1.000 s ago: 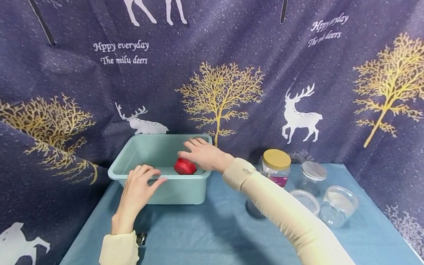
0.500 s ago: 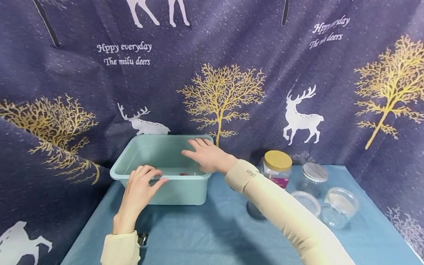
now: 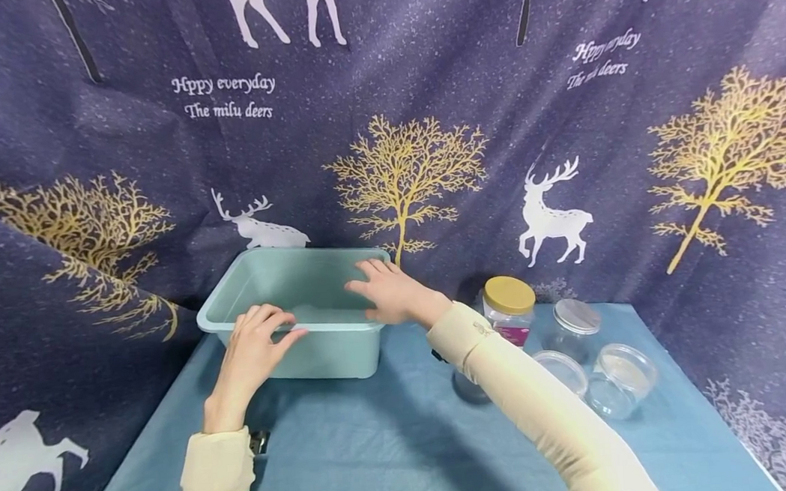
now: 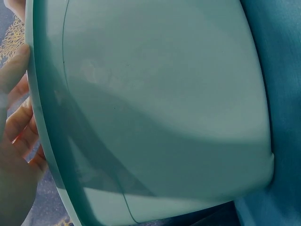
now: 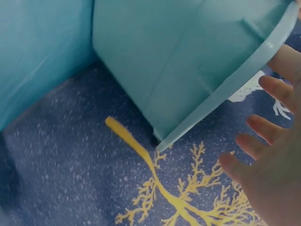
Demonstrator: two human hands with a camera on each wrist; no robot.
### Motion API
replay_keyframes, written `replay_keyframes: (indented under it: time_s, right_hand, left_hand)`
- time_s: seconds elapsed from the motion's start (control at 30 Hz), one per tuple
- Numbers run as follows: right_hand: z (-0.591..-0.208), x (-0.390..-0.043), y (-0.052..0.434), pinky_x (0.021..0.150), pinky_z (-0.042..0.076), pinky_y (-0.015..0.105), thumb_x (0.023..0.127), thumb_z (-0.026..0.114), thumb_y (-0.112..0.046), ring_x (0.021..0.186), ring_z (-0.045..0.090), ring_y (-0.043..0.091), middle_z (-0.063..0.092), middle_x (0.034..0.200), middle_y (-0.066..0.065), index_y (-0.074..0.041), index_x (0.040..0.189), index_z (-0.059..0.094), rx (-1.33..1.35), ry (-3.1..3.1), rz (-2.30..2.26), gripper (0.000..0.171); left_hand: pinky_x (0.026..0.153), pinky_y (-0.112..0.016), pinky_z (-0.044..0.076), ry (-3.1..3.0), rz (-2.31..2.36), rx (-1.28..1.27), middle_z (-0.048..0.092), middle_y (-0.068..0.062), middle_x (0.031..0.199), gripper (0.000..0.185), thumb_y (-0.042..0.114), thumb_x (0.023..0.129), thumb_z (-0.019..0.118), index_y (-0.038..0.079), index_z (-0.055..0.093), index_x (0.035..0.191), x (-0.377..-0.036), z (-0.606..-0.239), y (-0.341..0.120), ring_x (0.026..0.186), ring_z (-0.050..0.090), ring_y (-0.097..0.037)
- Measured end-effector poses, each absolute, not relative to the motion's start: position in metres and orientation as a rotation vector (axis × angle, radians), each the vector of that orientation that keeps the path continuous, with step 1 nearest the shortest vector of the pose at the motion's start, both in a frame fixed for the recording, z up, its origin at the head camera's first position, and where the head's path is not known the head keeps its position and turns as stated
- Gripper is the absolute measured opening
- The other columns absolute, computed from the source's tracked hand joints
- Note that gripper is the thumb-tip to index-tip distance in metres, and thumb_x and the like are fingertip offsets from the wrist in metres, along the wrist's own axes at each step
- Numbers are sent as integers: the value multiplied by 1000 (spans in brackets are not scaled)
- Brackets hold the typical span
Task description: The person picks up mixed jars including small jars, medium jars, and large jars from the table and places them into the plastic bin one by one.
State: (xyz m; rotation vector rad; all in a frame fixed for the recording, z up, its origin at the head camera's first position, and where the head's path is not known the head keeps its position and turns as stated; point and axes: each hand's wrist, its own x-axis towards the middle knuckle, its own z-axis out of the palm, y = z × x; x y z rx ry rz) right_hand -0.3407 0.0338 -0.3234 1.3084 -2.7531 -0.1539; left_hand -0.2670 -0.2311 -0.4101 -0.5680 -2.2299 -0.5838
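Left hand (image 3: 254, 348) gripping basin (image 3: 332, 353) rim, right hand (image 3: 392, 294) flat, fingers spread (basin floor hidden).

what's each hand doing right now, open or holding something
Left hand: fingers curled over the near rim of the green tub, holding it.
Right hand: open, fingers spread above the tub's right rim, holding nothing.

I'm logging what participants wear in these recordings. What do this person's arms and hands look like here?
Both arms wear long cream knit sleeves with ribbed cuffs. The right sleeve has a small mark near its cuff, too small to read. The left sleeve looks plain. The left hand and right hand are bare: no gloves, no rings or watch in view.
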Motion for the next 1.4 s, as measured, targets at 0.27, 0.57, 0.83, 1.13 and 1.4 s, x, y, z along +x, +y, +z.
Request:
replay_keyframes:
  time_s: [0.27,0.57,0.83,1.13,1.4]
  right_hand:
    - [-324,-329,48,107,30,52,97,62,-35,139,29,31,31,152,14,-20,144,47,1275,-2718,353,51]
    - [-323,-301,74,106,33,48,96,65,-33,136,34,26,39,147,12,-15,142,50,1164,-2605,907,51]
    - [-335,-275,109,104,37,43,91,72,-26,125,48,21,53,133,6,-13,135,57,973,-2468,1002,48]
    - [-349,-252,166,91,44,39,90,74,-20,114,53,21,54,134,5,-13,134,56,797,-2417,1055,49]
    - [-366,-236,211,87,49,27,89,75,-16,116,56,26,56,133,7,-6,133,57,654,-2395,1051,49]
  left_hand:
    - [73,-39,34,-2238,-583,-568,61,0,90,21,23,76,85,15,71,90,-266,-407,-232,83,52,-22]
    - [74,-39,34,-2242,-585,-565,62,0,91,22,22,76,85,14,72,91,-266,-403,-235,85,53,-22]
    - [74,-39,34,-2240,-585,-568,61,0,91,22,23,76,85,14,72,91,-267,-405,-234,85,52,-22]
    - [75,-39,34,-2245,-588,-556,62,0,92,21,24,77,84,14,71,91,-268,-404,-231,85,52,-22]
    - [75,-39,34,-2247,-598,-548,62,0,91,21,25,76,85,16,71,90,-265,-409,-229,85,53,-22]
